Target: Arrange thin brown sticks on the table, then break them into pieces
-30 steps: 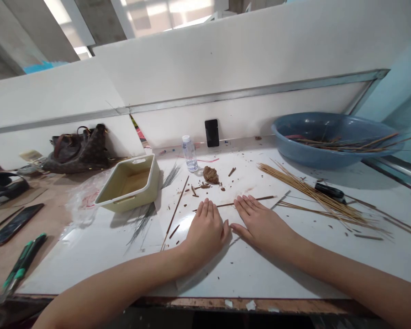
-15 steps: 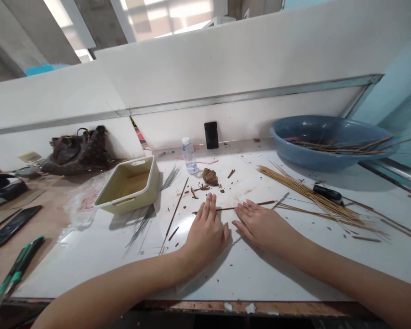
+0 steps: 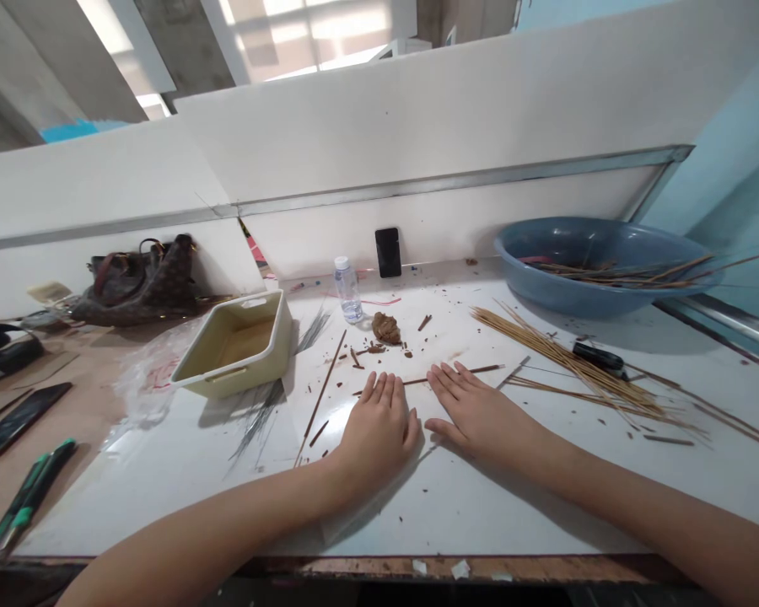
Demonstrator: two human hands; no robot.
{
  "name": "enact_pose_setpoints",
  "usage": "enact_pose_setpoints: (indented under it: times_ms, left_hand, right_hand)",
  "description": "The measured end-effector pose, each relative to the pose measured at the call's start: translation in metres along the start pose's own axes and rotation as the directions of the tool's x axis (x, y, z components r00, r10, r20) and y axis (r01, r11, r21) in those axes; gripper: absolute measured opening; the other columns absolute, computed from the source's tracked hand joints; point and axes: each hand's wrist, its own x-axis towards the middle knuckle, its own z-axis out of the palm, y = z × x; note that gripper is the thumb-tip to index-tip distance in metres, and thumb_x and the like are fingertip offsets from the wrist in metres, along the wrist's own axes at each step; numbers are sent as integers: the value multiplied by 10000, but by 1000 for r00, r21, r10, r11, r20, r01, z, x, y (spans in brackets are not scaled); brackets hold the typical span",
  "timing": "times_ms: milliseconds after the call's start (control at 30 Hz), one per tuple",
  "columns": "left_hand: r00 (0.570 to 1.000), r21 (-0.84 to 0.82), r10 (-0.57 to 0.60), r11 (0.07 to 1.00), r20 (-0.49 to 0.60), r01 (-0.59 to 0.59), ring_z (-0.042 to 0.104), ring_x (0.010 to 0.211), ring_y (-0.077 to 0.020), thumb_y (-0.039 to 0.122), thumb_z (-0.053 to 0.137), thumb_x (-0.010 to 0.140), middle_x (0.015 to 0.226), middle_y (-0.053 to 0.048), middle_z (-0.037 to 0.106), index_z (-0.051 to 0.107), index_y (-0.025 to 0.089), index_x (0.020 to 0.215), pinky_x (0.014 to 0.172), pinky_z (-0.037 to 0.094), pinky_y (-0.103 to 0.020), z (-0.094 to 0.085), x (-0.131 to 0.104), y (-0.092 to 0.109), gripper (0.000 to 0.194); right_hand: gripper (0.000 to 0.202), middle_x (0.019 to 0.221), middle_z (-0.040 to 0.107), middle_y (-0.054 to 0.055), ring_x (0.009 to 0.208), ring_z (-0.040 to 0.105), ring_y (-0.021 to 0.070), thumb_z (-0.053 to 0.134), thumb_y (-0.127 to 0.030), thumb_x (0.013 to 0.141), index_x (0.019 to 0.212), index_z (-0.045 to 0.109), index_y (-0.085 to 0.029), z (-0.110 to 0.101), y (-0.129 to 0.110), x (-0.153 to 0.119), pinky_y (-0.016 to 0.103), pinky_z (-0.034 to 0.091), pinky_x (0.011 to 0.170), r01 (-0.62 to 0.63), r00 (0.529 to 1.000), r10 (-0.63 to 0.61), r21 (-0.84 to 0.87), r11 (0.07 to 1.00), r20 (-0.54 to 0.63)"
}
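Observation:
My left hand lies palm down with straight fingers, its fingertips over a thin brown stick on the white table. To its right, my right hand is also flat, fingers stretched across the same stick. The stick's ends show beyond both hands; its parts under the fingers are hidden. Beyond the hands sits a lump of brown clay with crumbs and short pieces around it. Another coated stick lies left of my left hand. A bundle of thin tan sticks is spread right of my right hand.
A yellowish bin, plastic bag, handbag and green-black cutters are at the left. A water bottle and a phone stand at the back. A blue basin with sticks is at the right, near a black-handled tool.
Both hands have shifted slightly over the stick; my left fingertips are nearer to me and my right fingertips a little farther forward. The view has moved slightly.

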Motion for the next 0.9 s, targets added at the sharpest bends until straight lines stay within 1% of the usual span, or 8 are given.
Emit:
enact_pose_setpoints:
  times_ms: [100,167,333,433,600,700,767,900]
  left_hand:
    - [999,43,40,998,-15,-40,642,1414,-385,338,363,1101,1444,-306,678,615,-58,1463,1277,386,-567,1,-5,4,592]
    - [999,56,42,998,1,-42,622,1430,-408,355,343,1111,1462,-325,655,598,-85,1470,1276,379,-580,2,-6,5,623]
    - [998,30,-17,999,59,15,490,1547,-398,413,322,1119,1599,-307,534,508,-68,1558,1285,363,-557,4,-2,0,677]
    - [997,-3,-35,999,64,35,462,1569,-384,411,335,1114,1624,-296,510,481,-46,1587,1291,356,-554,4,0,-1,673]
    - [1000,57,27,998,-8,-26,629,1423,-404,371,359,1107,1456,-319,663,619,-70,1454,1269,389,-569,1,-6,3,619]
    - [997,93,65,994,-29,-62,676,1367,-401,354,363,1112,1408,-319,694,671,-77,1389,1250,422,-547,0,-8,5,598]
    - [999,91,53,995,-15,-51,655,1393,-401,355,361,1112,1434,-322,675,652,-86,1411,1251,424,-543,0,-7,5,607]
    - [999,53,-15,999,45,13,523,1519,-407,393,352,1113,1557,-321,569,556,-91,1513,1267,405,-548,0,-1,2,660]
  right_hand:
    - [724,1498,651,268,1455,597,360,374,-573,1138,1557,577,-19,-9,-5,1,549,372,1303,26,1000,-26,-39,999,0]
    - [685,1453,685,269,1413,638,351,356,-530,1151,1510,623,-11,-13,-8,2,541,385,1297,23,1000,-22,-58,998,17]
    - [819,1641,479,286,1567,449,379,337,-619,1128,1598,489,34,-8,-6,3,573,394,1291,-31,998,32,-30,999,57]
    - [856,1691,414,261,1600,392,369,344,-666,1111,1643,436,-2,-4,-3,2,575,384,1298,-35,997,35,3,999,65]
    - [718,1525,619,285,1463,588,368,351,-542,1143,1540,580,11,-14,-10,2,585,297,1336,14,1000,-13,-54,998,24]
    - [643,1429,697,279,1384,662,344,346,-454,1157,1482,634,20,-21,-16,3,554,293,1343,16,1000,-16,-73,997,10]
    - [650,1458,677,276,1411,640,344,330,-450,1160,1492,620,28,-21,-17,3,555,314,1336,15,1000,-13,-84,996,28]
    - [728,1637,486,268,1557,466,369,360,-526,1143,1594,495,30,-14,-10,3,585,365,1309,-9,997,16,-88,996,80]
